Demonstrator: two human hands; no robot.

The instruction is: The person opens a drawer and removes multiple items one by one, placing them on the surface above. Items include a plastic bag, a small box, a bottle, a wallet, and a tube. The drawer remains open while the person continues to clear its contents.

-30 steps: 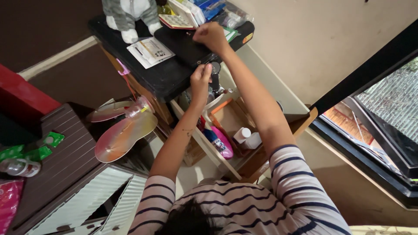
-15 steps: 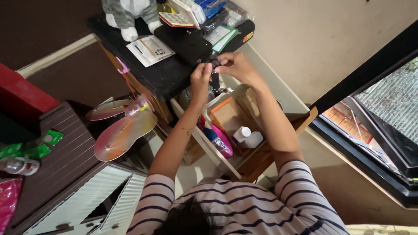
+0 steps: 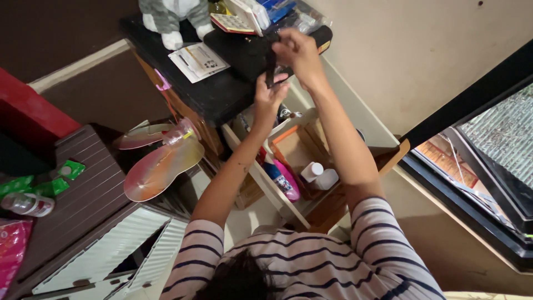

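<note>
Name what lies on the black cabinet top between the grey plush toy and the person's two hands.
In the head view, a white printed leaflet lies flat on the black top, between the plush toy and the hands, left and right.

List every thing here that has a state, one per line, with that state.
Drawer: pulled open, with bottles inside.
White-capped bottle: capped, in the drawer.
Dark strap-like object: held up between both hands.
Left hand: gripping the object's lower end.
Right hand: pinching its upper end.
Fan blade: detached, lying loose.

A white printed leaflet [image 3: 199, 59] lies flat on the black tabletop [image 3: 222, 94]. Green wrappers [image 3: 53, 180] sit on the brown slatted surface [image 3: 83, 200], a pink packet [image 3: 11, 250] beside them.
</note>
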